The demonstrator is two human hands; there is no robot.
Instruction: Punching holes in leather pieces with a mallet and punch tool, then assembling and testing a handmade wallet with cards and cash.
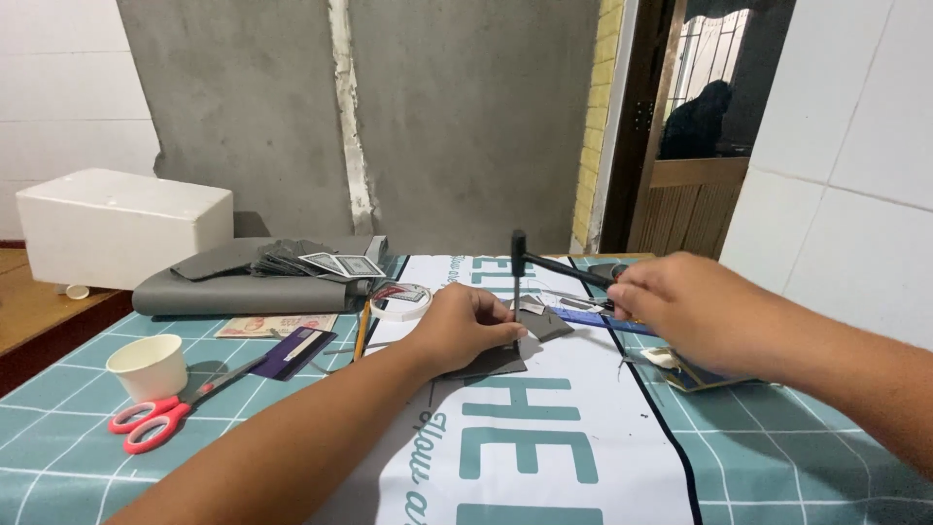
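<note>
Mid-punching: left hand (465, 326) pinches a punch (516, 316) upright on grey material (496, 360), right hand (680, 301) grips the hammer (554, 262); next needs a square strike.

1. The hammer (544, 261) in my right hand (680, 306) looked matt black metal.
2. The grey sheet (496, 360) under my left hand (462, 326) appeared matt, leather-like.
3. The banner (544, 447) was smooth and glossy.
4. The scissors (160, 418) had glossy red plastic handles.
</note>
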